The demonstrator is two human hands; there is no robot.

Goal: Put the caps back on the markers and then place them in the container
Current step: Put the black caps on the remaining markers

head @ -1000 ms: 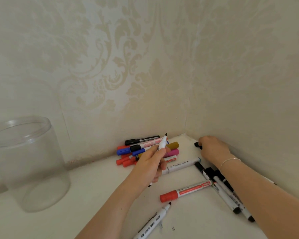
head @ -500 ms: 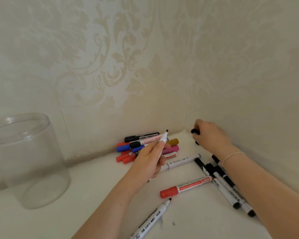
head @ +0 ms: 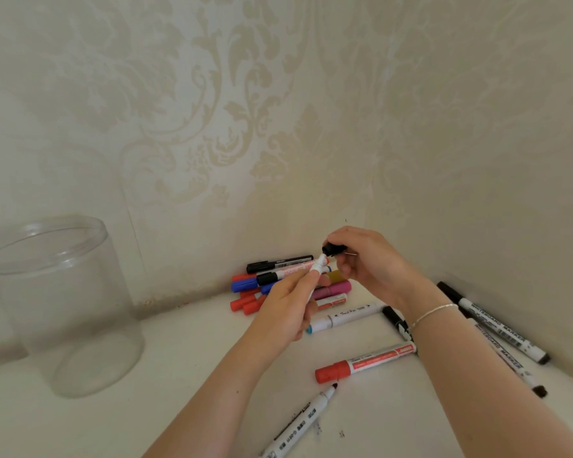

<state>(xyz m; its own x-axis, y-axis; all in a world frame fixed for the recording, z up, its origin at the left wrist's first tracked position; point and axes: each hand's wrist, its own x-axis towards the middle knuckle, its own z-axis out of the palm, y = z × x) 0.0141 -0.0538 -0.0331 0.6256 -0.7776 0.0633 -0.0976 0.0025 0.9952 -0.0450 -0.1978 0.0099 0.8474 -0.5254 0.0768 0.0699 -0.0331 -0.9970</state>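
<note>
Two bare forearms reach over a white tabletop point(head: 186, 352) set into a corner of cream, leaf-patterned wallpaper. The landmark is a heap of capped markers point(head: 278, 280) lying in that corner, in black, red, blue, pink and mustard.

Just in front of the heap, the left hand point(head: 286, 310) has its fingers curled round a white marker point(head: 315, 276), which tilts up toward the right hand. Its tip is hidden where it meets a black cap point(head: 330, 249). The right hand point(head: 366, 262), above the heap's right end, pinches that cap between thumb and fingertips, right at the marker's tip. Whether the cap is already seated cannot be told. A thin silver bracelet point(head: 434, 312) circles the right wrist.

Far to the left of the heap stands a clear, round container point(head: 57, 305), upright, open at the top, with nothing inside.

Just in front of the heap lies a white marker with a blue end point(head: 343, 317). Nearer the viewer lies a red-capped marker point(head: 364, 361), and nearer still an uncapped white marker point(head: 298, 424) with its dark tip bare. To the right of the heap, along the side wall, lie several black-and-white whiteboard markers point(head: 497, 328), partly hidden by the right forearm.
</note>
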